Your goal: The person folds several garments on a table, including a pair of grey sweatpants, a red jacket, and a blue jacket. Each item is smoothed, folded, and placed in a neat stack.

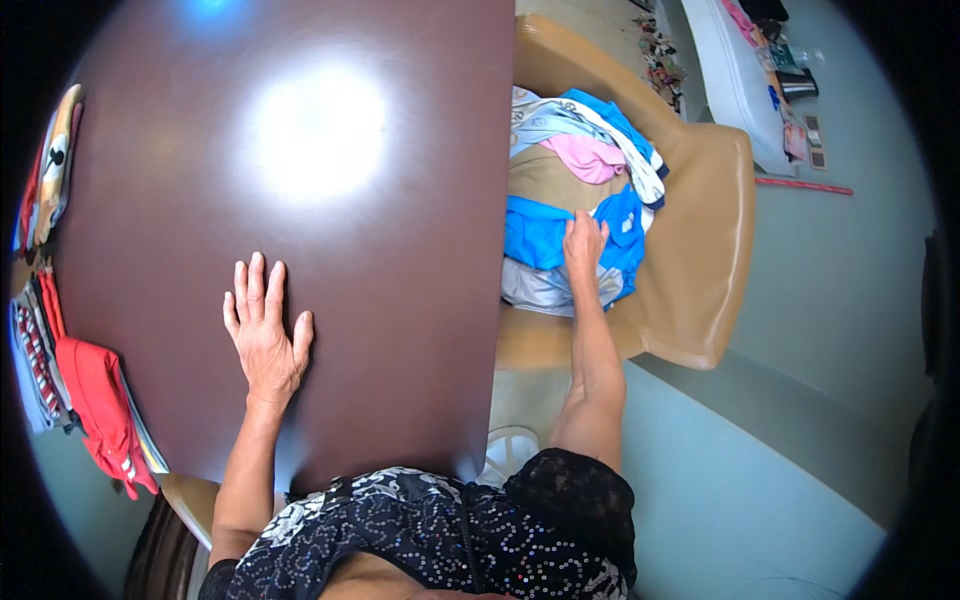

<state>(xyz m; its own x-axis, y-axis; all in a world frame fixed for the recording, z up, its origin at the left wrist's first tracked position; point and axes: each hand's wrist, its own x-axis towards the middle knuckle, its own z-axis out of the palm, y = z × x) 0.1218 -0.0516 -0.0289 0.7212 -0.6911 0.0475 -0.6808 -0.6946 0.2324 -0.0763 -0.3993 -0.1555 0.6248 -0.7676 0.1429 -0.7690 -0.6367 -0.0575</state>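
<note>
My left hand (268, 337) lies flat on the dark brown tabletop (405, 300), palm down with fingers spread. To the right of the table, my right hand (585, 241) reaches over a tan leather-look chair (697, 247). Its fingers are closed on a bright blue garment (536, 229) that lies on the seat. Beneath the blue cloth is a silver-grey garment (536, 287). Farther back on the same seat are a pink cloth (589, 157) and a light patterned garment (555, 116). The table edge hides part of this pile.
Folded clothes, one with a cartoon print (55, 161), sit at the table's far left edge. A red garment (90, 379) hangs over that edge nearer me. A white sandal (510, 454) is on the floor. A white surface (739, 82) with small items stands beyond the chair.
</note>
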